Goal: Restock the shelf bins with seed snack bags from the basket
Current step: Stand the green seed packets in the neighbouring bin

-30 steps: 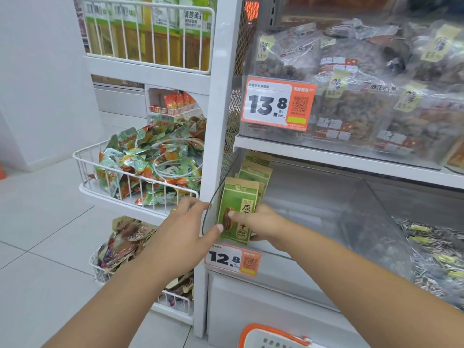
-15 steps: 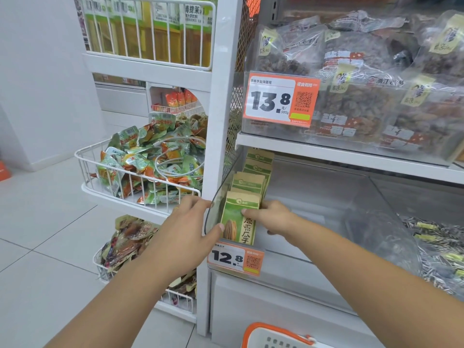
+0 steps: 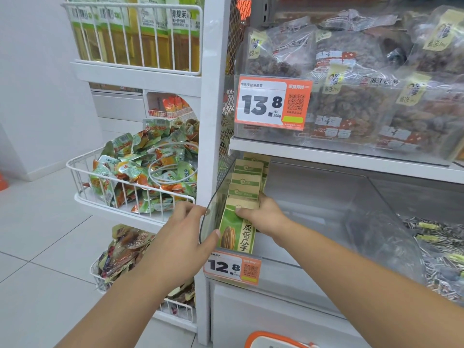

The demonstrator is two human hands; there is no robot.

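Observation:
A row of green and tan seed snack bags (image 3: 247, 183) stands upright along the left wall of a clear plastic shelf bin (image 3: 313, 197). My right hand (image 3: 263, 216) reaches into the bin and grips the front seed bag (image 3: 236, 234) from its right side, thumb on the bag's face. My left hand (image 3: 185, 232) holds the bin's curved front left edge, thumb against the clear wall. Only the orange and white rim of the basket (image 3: 273, 341) shows at the bottom edge.
Price tags reading 12.8 (image 3: 232, 268) and 13.8 (image 3: 272, 102) hang on the shelf fronts. A white upright post (image 3: 213, 121) separates wire baskets of snack packets (image 3: 140, 172) on the left. The neighbouring bin (image 3: 439, 247) holds loose striped packets. Clear bags fill the upper shelf.
The front seed bag has settled lower and more upright in the bin under my right hand. My left hand stays on the bin's edge.

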